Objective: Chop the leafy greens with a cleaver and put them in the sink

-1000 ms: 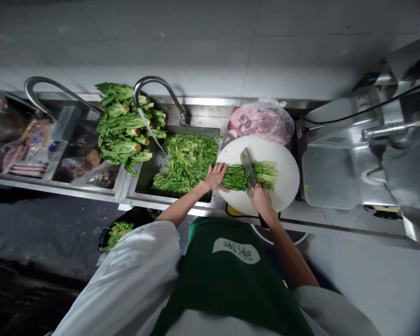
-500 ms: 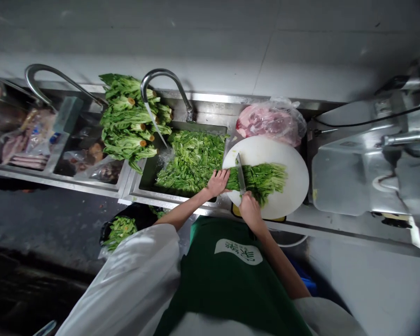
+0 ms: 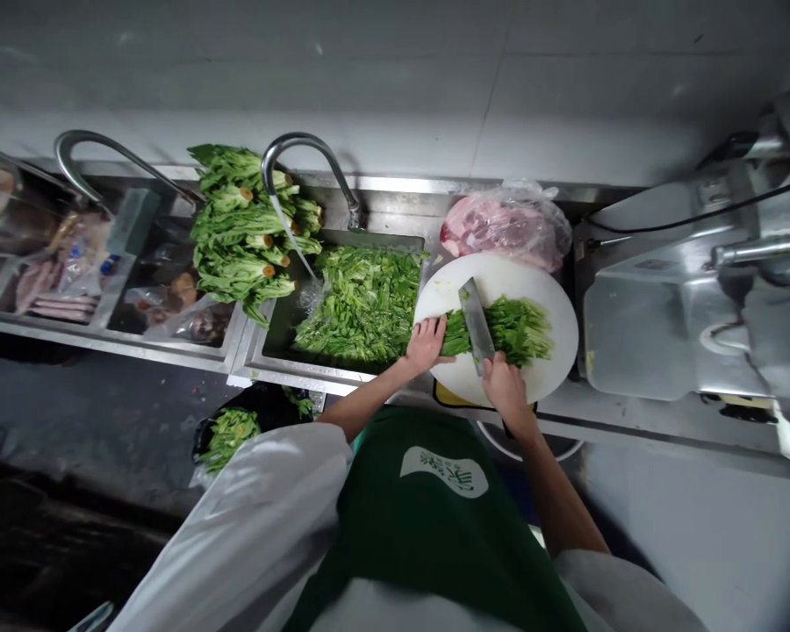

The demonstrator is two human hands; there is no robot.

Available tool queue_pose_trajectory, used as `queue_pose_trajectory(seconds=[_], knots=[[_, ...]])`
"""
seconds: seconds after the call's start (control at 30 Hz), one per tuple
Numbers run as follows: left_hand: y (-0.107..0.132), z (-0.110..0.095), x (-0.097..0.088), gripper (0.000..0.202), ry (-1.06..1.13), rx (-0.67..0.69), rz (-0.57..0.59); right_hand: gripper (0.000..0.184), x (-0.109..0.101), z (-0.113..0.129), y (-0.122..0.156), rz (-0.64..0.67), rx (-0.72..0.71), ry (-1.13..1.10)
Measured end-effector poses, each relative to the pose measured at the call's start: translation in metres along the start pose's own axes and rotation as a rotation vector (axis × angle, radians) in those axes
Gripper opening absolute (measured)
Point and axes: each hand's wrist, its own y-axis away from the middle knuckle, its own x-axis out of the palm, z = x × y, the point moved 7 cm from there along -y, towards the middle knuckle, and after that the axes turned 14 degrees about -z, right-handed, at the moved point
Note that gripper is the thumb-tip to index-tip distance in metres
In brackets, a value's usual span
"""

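Observation:
My right hand (image 3: 506, 386) is closed around the handle of a cleaver (image 3: 477, 326), its broad blade tilted among the leafy greens (image 3: 517, 332) on a round white cutting board (image 3: 435, 297). At the board's left side, my left hand (image 3: 426, 344) grips the uncut end of the greens, fingers bent over them. Cut pieces lie to the right of the blade. Left of the board, a sink (image 3: 283, 338) holds chopped greens (image 3: 362, 303) in water.
A running faucet (image 3: 312, 140) arches over the sink. Whole leafy heads (image 3: 243, 233) are stacked on its left. Bagged raw meat (image 3: 508, 226) sits behind the board. A clear plastic tub (image 3: 638, 338) stands at right; a black bag with trimmings (image 3: 227, 439) is below.
The cleaver and my right hand have moved right, and the blade now shows its flat side. My left hand has shifted slightly right. Cut greens have spread rightward.

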Motion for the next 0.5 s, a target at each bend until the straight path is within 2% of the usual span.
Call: queue_pose_trajectory(seconds=[0.07,0.13,0.2,0.27,0.37,0.5], knots=[[0.009,0.018,-0.007,0.12,0.102,-0.037,0.014,0.032,-0.011,0.009,0.012,-0.06,-0.002,0.014],[0.02,0.038,-0.012,0.123,0.275,-0.062,0.02,0.033,-0.017,0.026,0.024,-0.077,-0.023,-0.007],[0.03,0.056,-0.017,0.112,0.471,-0.084,-0.049,0.032,-0.014,0.046,0.033,-0.04,-0.068,-0.042],[0.038,0.068,-0.02,0.091,0.62,-0.118,-0.191,0.03,-0.007,0.064,0.037,0.014,-0.109,-0.06],[0.047,0.07,-0.012,0.064,0.708,-0.158,-0.323,0.025,0.009,0.078,0.037,0.084,-0.125,-0.053],[0.045,0.057,0.005,0.052,0.662,-0.075,-0.31,0.026,0.027,0.083,0.03,0.128,-0.112,-0.03]])
